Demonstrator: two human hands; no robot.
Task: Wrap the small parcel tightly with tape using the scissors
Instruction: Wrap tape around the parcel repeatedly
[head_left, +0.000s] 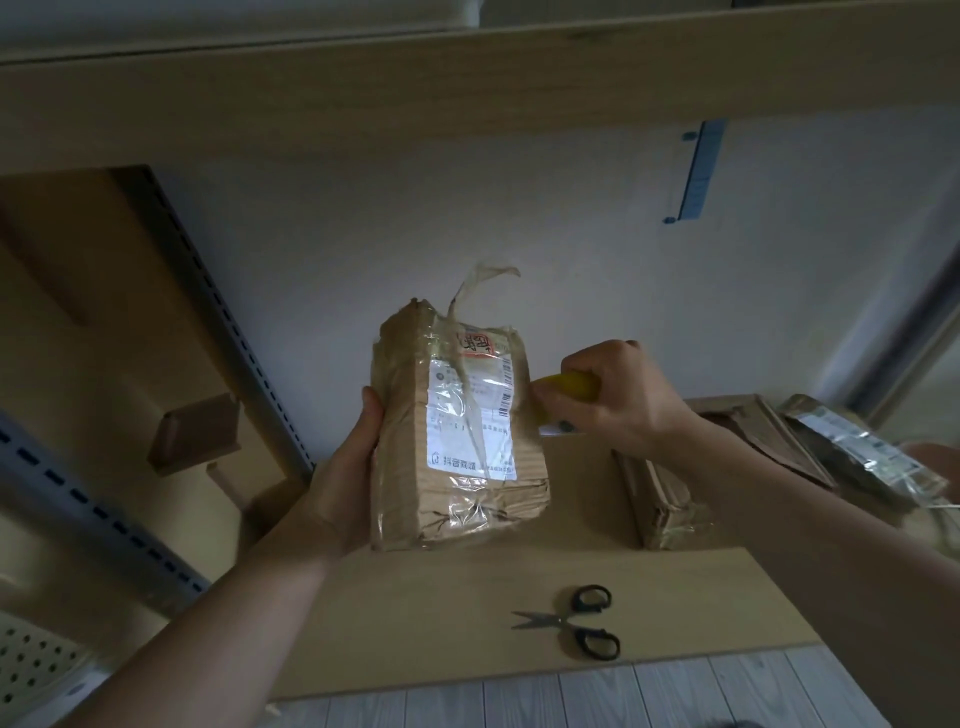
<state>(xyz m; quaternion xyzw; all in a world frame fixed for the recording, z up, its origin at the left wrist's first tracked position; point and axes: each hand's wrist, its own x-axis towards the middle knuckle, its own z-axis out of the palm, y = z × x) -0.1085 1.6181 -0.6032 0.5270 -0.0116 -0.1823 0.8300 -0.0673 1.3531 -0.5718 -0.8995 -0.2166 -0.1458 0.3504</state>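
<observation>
A small brown cardboard parcel (457, 431) with a white shipping label and crinkled clear tape stands upright above the shelf. My left hand (345, 467) grips its left side. A loose strip of clear tape (480, 283) sticks up from its top. My right hand (618, 397) holds a yellow tape roll (569, 387) against the parcel's right edge. Black-handled scissors (576, 621) lie slightly open on the wooden shelf (467, 623), in front of the parcel, touched by neither hand.
Other taped brown parcels (665, 504) lie on the shelf at the right, one with a label (857, 452) at the far right. A wooden shelf board (467, 78) runs overhead. A slotted metal upright (228, 322) stands at the left.
</observation>
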